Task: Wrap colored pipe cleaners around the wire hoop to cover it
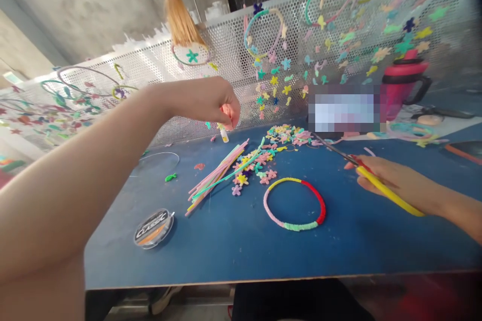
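Note:
My left hand is raised above the back of the blue table, its fingers closed round something small and pinkish that I cannot make out. At the right, my right hand holds yellow-handled scissors, their blades pointing left and back. A ring wrapped in red, yellow, pink and green lies between the hands, nearer the front edge. Left of it is a bundle of pastel fuzzy stems, beside a pile of small flower shapes.
A round spool labelled CLASSIC lies front left, with a green piece behind it. Decorated rings hang on the perforated metal screen. A pink tumbler and a blurred-out screen stand at the back right.

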Available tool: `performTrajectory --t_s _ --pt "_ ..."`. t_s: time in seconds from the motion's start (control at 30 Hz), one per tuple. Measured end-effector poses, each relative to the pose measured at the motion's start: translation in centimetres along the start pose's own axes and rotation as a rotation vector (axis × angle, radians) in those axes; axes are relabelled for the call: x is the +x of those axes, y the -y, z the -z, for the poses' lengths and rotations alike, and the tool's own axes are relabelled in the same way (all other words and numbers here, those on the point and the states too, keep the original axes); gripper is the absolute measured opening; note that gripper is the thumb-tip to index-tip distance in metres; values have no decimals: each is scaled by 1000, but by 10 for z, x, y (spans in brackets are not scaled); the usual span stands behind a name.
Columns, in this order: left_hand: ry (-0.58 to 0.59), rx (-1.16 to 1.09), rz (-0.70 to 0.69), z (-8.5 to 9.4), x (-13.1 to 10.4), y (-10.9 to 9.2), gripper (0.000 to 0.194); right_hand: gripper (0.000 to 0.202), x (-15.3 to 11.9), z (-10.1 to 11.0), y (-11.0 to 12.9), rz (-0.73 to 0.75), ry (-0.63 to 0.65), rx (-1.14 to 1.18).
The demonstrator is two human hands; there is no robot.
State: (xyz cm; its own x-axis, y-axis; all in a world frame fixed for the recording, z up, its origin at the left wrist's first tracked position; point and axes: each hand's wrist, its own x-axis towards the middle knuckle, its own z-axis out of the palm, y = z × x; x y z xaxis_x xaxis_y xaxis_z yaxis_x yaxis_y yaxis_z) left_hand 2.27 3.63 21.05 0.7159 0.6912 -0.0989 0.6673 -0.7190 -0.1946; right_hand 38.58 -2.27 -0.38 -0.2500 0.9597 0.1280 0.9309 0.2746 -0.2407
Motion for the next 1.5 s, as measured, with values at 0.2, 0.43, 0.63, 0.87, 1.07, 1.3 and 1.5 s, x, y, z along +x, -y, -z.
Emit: performTrajectory --t_s 0.2,0.43,0.63,0.87,1.07,1.3,1.5 --pt "-26 -28 -25 4 -3 -6 22 57 30 31 66 335 -9 -233" --pt "-37 15 -56 7 -6 -15 21 58 64 51 114 495 -131 -353" --pt "-37 15 -57 5 -7 -15 19 63 70 55 127 474 -155 -416" --pt "-45 41 -51 5 -5 -13 22 65 73 55 128 459 -132 -459" --pt "-45 48 -50 4 -3 -9 21 62 75 61 127 419 -121 -421" --pt "-57 34 -88 4 -1 -7 23 61 76 64 128 437 -156 -453" --pt "-96 43 -98 3 -2 -3 26 57 75 56 122 399 -110 -475"
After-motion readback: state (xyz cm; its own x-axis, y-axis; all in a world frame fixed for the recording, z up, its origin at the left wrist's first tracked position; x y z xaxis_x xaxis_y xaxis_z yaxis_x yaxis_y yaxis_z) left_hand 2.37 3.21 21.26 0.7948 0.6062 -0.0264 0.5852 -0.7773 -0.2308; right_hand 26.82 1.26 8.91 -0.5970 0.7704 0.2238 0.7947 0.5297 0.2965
